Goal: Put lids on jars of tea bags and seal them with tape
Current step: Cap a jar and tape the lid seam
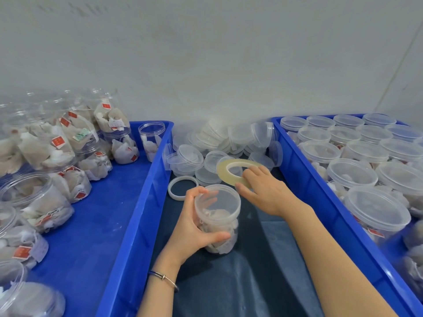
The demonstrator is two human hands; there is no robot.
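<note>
A clear plastic jar of tea bags [220, 234] stands on the dark cloth between two blue crates, with a translucent lid [217, 200] on its mouth. My left hand [194, 227] wraps around the jar's side, thumb across the front. My right hand [263, 188] grips a wide yellowish roll of tape [231, 168], lifted and tilted just behind the jar. A pile of loose lids [219, 143] lies beyond the tape against the wall.
The left blue crate [146, 191] holds open jars of tea bags [68, 156]. The right blue crate [309, 179] is packed with lidded jars [357, 165]. An empty white tape core [182, 187] lies on the dark cloth [263, 259]. A grey wall closes the back.
</note>
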